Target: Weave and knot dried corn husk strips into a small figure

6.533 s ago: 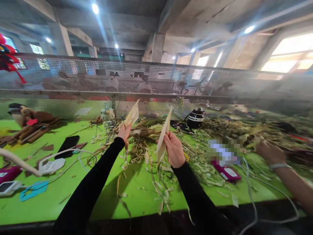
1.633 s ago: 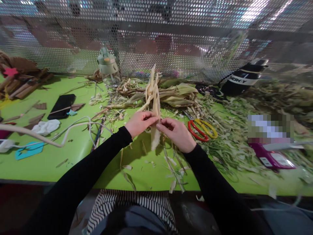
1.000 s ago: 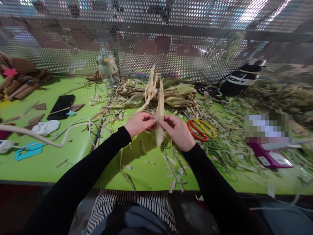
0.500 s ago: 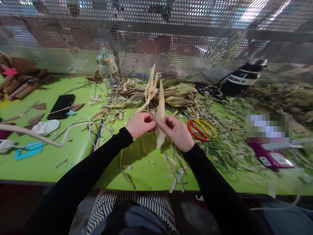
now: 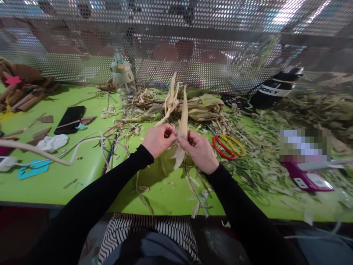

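A pale dried corn husk (image 5: 183,119) stands nearly upright over the table, its pointed tip up and its ragged lower end hanging down. My right hand (image 5: 200,149) pinches it near the lower part between thumb and fingers. Close against its left edge is my left hand (image 5: 160,139), its fingertips pressed together; what lies between them, if anything, is too small to make out. Just behind the hands, another twisted husk piece (image 5: 171,101) leans over a pile of husks (image 5: 204,106). Red-and-yellow-handled scissors (image 5: 224,147) lie right of my right hand.
Husk scraps (image 5: 248,169) cover much of the green table (image 5: 88,165). A clear bottle (image 5: 123,79) and a black bottle (image 5: 274,90) stand along the metal mesh. At left lie a black phone (image 5: 70,119) and a white cable (image 5: 68,156). A magenta device (image 5: 310,178) is at right.
The husk has shifted slightly right, and its lower end has swung a little to the left. Both hands keep nearly the same place.
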Demonstrator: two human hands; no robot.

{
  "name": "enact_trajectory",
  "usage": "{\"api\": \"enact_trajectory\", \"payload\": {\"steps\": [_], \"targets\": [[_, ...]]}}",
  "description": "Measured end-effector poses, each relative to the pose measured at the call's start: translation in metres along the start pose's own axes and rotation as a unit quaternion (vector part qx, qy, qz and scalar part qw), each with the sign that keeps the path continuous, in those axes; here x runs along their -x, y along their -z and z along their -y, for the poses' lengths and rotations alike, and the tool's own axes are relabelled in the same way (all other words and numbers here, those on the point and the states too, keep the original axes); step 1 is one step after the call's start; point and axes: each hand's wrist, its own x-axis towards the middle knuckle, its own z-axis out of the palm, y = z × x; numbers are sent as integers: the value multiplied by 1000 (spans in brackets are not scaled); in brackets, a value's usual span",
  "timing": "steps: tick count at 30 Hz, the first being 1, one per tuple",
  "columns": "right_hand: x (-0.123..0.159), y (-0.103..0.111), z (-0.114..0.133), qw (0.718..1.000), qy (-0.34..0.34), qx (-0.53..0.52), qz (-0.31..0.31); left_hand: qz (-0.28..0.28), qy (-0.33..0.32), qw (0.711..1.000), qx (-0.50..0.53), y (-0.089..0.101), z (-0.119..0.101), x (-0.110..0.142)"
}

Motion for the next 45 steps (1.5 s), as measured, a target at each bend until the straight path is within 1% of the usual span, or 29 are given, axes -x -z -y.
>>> {"api": "enact_trajectory", "payload": {"steps": [2, 4, 6, 8, 9, 10, 11, 13, 14, 16, 17, 18, 19, 20, 21, 23, 27, 31, 35, 39, 42, 45], "targets": [[2, 9, 7, 996, -5, -86, 12, -9, 13, 1000, -21, 7, 6, -5], [4, 24, 16, 984, 19, -176, 30, -31, 28, 993, -110, 15, 13, -10], [4, 40, 23, 963, 75, -259, 25, -41, 59, 973, -221, 22, 19, -13], [4, 50, 26, 946, 101, -309, 4, -41, 88, 949, -301, 27, 24, -15], [4, 51, 27, 945, 89, -314, 0, -45, 87, 941, -323, 29, 26, -16], [4, 51, 27, 950, 64, -307, 1, -51, 69, 939, -332, 30, 27, -16], [4, 48, 26, 956, 31, -291, 9, -62, 37, 941, -330, 30, 29, -16], [5, 40, 23, 967, -30, -253, 32, -88, -42, 949, -299, 29, 28, -16], [5, 35, 22, 969, -46, -240, 37, -99, -74, 956, -267, 28, 26, -16], [4, 26, 19, 972, -54, -222, 43, -86, -105, 977, -163, 24, 18, -14], [4, 23, 17, 974, -52, -216, 45, -64, -104, 988, -94, 22, 13, -12], [4, 21, 15, 976, -48, -209, 46, -18, -90, 996, -16, 19, 8, -9], [3, 19, 13, 978, -45, -199, 48, 20, -56, 997, 57, 17, 2, -7], [2, 18, 11, 980, -43, -189, 51, 63, -26, 992, 108, 14, -3, -4], [1, 17, 10, 982, -40, -178, 52, 84, -5, 986, 145, 12, -7, -2], [0, 16, 7, 987, -36, -150, 53, 94, 16, 977, 192, 7, -13, 1], [-1, 15, 4, 995, -25, -84, 37, 59, 26, 974, 217, 3, -14, 2], [0, 14, 4, 998, -13, -31, 45, 41, 42, 973, 221, 1, -11, 1], [-1, 13, 4, 999, 23, 32, 6, 28, 74, 973, 216, 1, -12, 2], [-1, 14, 5, 995, 42, 89, 5, 34, 98, 965, 242, 1, -13, 3], [-1, 15, 5, 996, 41, 78, 4, 45, 112, 957, 262, 1, -14, 4], [-1, 15, 4, 997, 31, 71, -22, 71, 119, 955, 261, 1, -13, 3]]}}
